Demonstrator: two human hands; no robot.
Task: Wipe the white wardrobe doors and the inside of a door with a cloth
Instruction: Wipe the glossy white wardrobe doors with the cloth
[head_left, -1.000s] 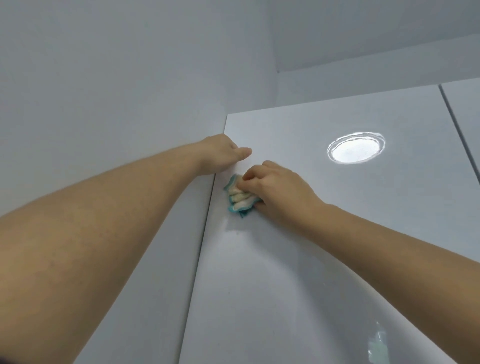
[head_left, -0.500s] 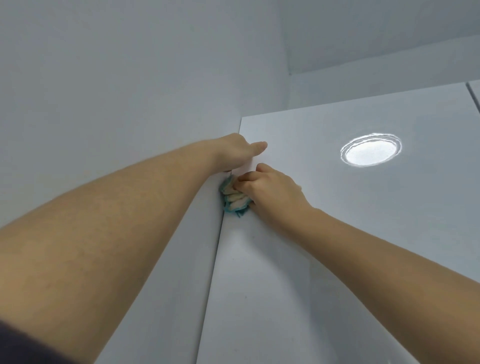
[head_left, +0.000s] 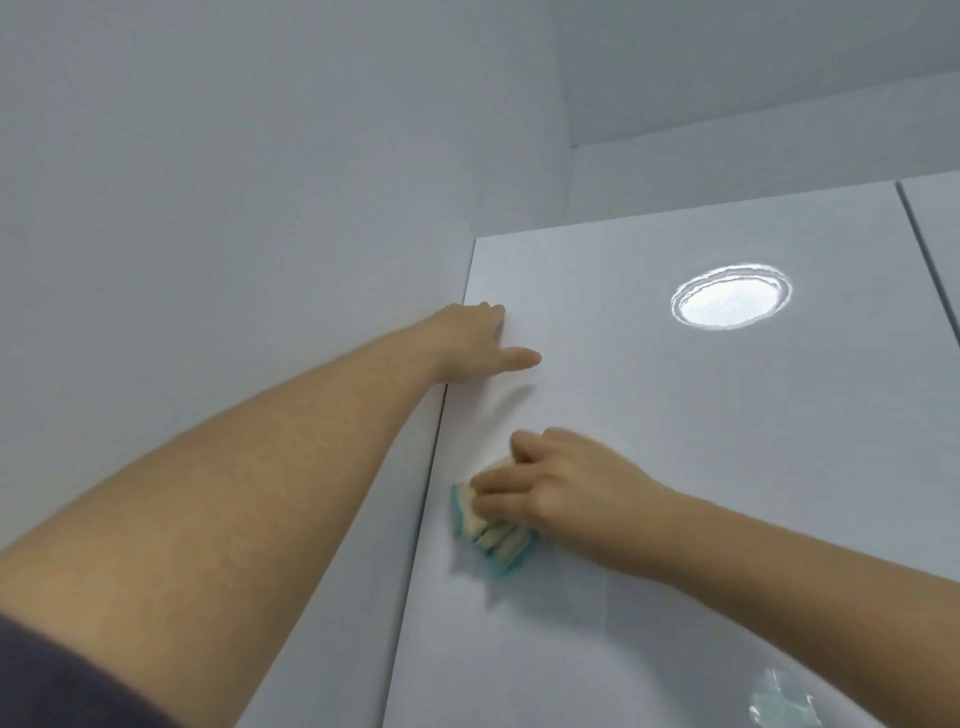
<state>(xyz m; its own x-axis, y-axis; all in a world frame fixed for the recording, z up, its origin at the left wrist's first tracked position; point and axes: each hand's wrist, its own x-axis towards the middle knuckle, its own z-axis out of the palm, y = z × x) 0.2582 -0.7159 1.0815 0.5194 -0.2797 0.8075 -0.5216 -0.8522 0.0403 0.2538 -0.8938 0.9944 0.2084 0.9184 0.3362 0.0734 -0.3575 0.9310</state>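
Note:
A glossy white wardrobe door (head_left: 675, 467) fills the right half of the head view, seen from below. My left hand (head_left: 475, 345) holds the door's left edge near the top corner, thumb lying flat on the front face, fingers hidden behind the edge. Lower down, my right hand (head_left: 556, 486) presses a folded cloth (head_left: 491, 535), cream with teal edging, against the door face close to the left edge. Its fingers curl over the cloth and cover most of it.
A plain white wall (head_left: 234, 208) runs along the left of the door. A second door (head_left: 940, 228) begins past a dark gap at the upper right. A round ceiling light's reflection (head_left: 730, 297) shines on the door.
My right hand has slid the cloth down the door's left edge, away from my left hand. My left hand stays near the top corner of the door.

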